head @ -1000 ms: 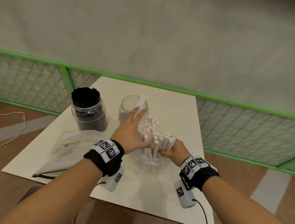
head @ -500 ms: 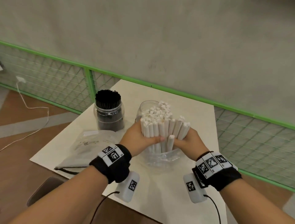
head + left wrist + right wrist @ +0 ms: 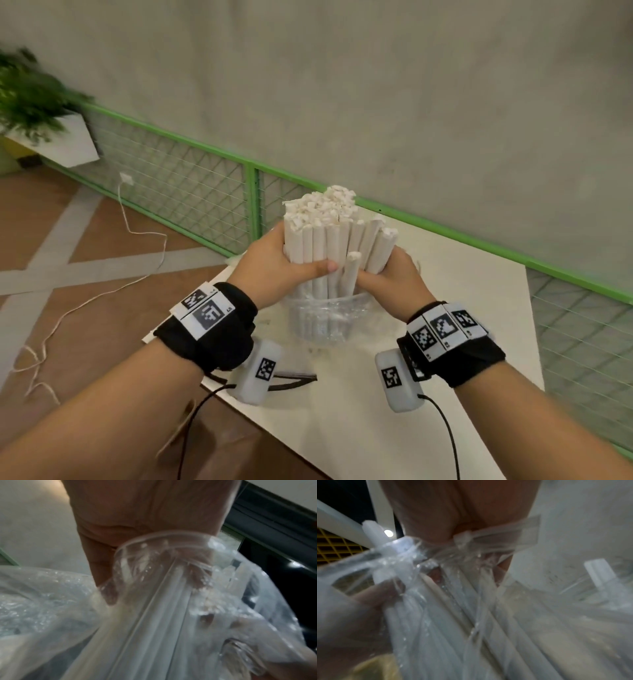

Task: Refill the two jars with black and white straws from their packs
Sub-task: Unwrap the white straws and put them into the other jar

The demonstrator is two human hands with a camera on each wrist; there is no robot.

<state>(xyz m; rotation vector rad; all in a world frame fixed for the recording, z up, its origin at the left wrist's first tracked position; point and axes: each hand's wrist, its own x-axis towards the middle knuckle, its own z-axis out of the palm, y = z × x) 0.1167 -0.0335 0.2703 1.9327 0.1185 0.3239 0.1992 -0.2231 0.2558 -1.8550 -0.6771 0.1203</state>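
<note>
A thick bundle of white straws stands upright above the table, its lower part still inside a clear plastic pack. My left hand grips the bundle from the left, thumb across its front. My right hand grips it from the right. In the left wrist view the pack's crinkled film and the white straws fill the frame. The right wrist view shows the straws inside the film below my palm. Both jars are hidden behind my hands and the bundle.
The white table runs forward and right, with its near edge by my wrists. A green mesh fence lines the wall behind. A white cable trails over the brown floor at left. A potted plant sits far left.
Both hands have closed round the white straws and raised the bundle higher out of its pack. The head view has swung left, so the jars and the grey pack are out of sight.
</note>
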